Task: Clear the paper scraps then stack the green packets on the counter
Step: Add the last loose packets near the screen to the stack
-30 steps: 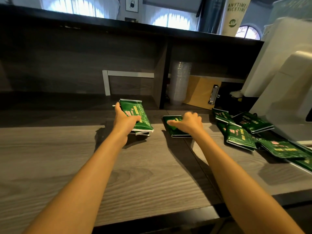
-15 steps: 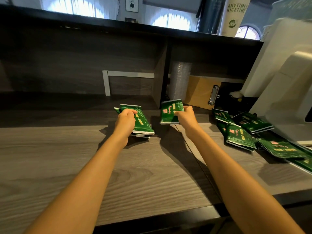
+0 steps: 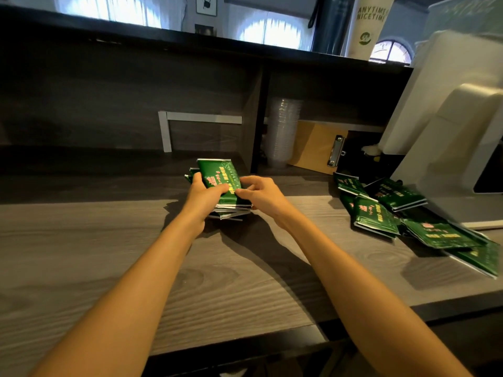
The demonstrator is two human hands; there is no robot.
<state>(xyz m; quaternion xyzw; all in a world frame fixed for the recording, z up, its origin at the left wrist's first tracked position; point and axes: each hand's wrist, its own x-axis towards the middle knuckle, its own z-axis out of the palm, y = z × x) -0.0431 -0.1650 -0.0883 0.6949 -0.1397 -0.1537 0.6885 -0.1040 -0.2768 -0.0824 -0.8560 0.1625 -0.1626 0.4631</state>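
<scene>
1. Left hand [image 3: 204, 192]: closed on the left edge of the stack of green packets [image 3: 221, 183], thumb over the top packet. Use it as a fixed stop.
2. Stack: rests on the table [image 3: 109, 254], just in front of the shelf divider [image 3: 257, 121]. The lower packets' silver edges fan out toward the near side and are not flush.
3. Right hand [image 3: 261, 195]: fingers curled, fingertips touching the right edge of the top packet. Press inward against the left hand to square the edges, then release.
4. Loose packets [image 3: 381, 213]: scattered well to the right of the stack, beside the white machine [image 3: 462, 126]. Judged as the remaining work; add them one at a time, same orientation.
5. No paper scraps are visible.
</scene>
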